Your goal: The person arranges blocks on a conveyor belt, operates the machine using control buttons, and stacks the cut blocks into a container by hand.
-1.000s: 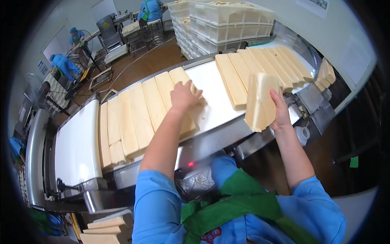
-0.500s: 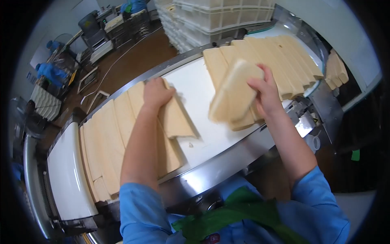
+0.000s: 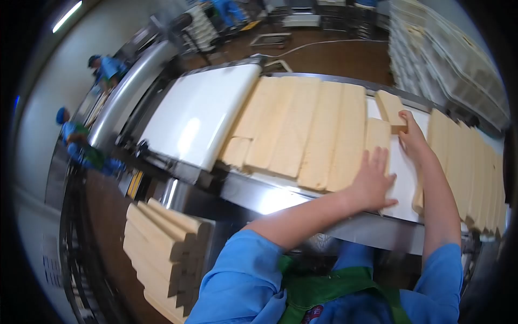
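Pale yellow slabs (image 3: 318,129) lie side by side across the white belt (image 3: 402,186). My left hand (image 3: 374,181) rests with fingers spread on the near part of a shorter slab (image 3: 377,135) at the row's right end. Beyond it, my right hand (image 3: 411,132) grips a short piece (image 3: 389,108), thumb and fingers at its right end, by the belt's far edge. Another group of slabs (image 3: 464,167) lies to the right of my right forearm, which hides part of it.
White crates (image 3: 442,59) are stacked behind the belt at right. A bare white plate (image 3: 202,113) adjoins the row's left end. More slabs (image 3: 156,243) are stacked low at left. Two people in blue (image 3: 78,140) (image 3: 108,70) stand at far left.
The view has turned left. My right hand has brought the short piece from above the right group to the row's far right end. My left hand has moved to the near side and spread its fingers.
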{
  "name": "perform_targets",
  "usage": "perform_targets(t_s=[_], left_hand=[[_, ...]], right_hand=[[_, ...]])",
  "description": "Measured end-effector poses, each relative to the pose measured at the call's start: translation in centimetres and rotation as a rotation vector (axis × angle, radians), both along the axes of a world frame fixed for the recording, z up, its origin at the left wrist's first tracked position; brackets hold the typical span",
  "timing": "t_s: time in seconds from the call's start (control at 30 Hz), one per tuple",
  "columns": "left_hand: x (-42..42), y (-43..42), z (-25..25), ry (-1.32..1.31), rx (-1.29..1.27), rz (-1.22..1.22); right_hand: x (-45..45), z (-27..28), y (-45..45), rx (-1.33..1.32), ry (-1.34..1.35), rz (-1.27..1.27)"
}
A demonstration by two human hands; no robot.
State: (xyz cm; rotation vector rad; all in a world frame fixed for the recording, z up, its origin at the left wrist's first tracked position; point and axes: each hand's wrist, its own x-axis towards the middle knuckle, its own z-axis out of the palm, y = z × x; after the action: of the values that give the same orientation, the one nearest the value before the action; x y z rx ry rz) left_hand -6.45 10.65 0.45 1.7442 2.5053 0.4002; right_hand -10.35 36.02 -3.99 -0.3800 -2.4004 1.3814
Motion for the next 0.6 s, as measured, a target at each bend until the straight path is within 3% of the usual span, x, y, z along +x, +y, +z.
perform_targets(t_s=[0.1,0.13,0.27,0.37,0.43,0.5,0.6], left_hand=[[0.3,-2.1,-0.6,-0.036,0.086,0.004],[0.7,-2.8,-0.8,0.002,0.107,0.008],[1.2,-4.4,-1.2,0.111,0.008,0.017],[-0.1,-3.3,-2.5,0.150,0.047,0.080],[-0.5,-3.2,-2.5,0.185,0.077,0.112],[-1.0,-3.8,-2.5,0.248,0.098,0.106],[-1.7,-3.8,-2.9,0.301,0.097,0.132]], right_hand=[[-4.3,-2.7,0.1,0.191,0.186,0.109],[-3.9,0.2,-3.8,-0.101,0.110,0.135],[-5.0,1.0,-5.2,-0.200,-0.056,0.215],[-4.6,-0.1,-0.6,0.154,-0.180,0.331],[-0.9,1.4,-2.6,0.458,-0.075,0.286],[3.5,1.9,-7.7,0.439,0.144,0.128],[11.3,4.9,-16.8,0.420,0.333,0.088]])
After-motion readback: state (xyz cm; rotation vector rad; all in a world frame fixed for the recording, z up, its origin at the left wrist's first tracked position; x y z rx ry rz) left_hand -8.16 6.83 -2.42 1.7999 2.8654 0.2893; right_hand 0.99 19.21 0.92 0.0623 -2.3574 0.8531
